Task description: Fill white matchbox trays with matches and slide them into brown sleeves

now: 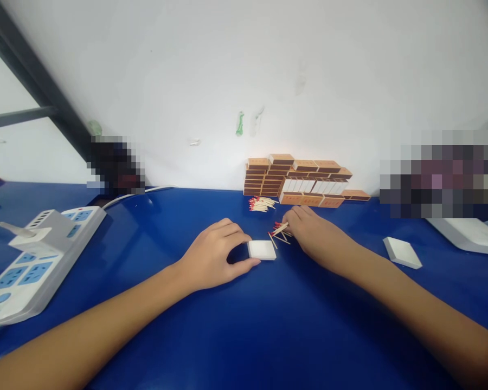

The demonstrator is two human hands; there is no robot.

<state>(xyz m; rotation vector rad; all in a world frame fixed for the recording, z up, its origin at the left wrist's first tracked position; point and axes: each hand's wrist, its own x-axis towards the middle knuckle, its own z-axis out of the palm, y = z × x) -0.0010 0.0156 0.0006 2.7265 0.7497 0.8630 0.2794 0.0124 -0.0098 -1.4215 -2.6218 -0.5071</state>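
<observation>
Matches (281, 228) pinched in right grip (307, 230), left grip (215, 254) pinching white box (262, 250) by edges, blue tabletop (248, 330) between forearms (122, 311)

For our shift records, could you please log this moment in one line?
left hand: steadying white box | right hand: at loose matches | behind: match pile, stacked matchboxes

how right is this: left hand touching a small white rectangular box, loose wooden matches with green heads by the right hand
The head view shows red heads, not green, on the loose wooden matches by the right hand; the rest holds.
</observation>
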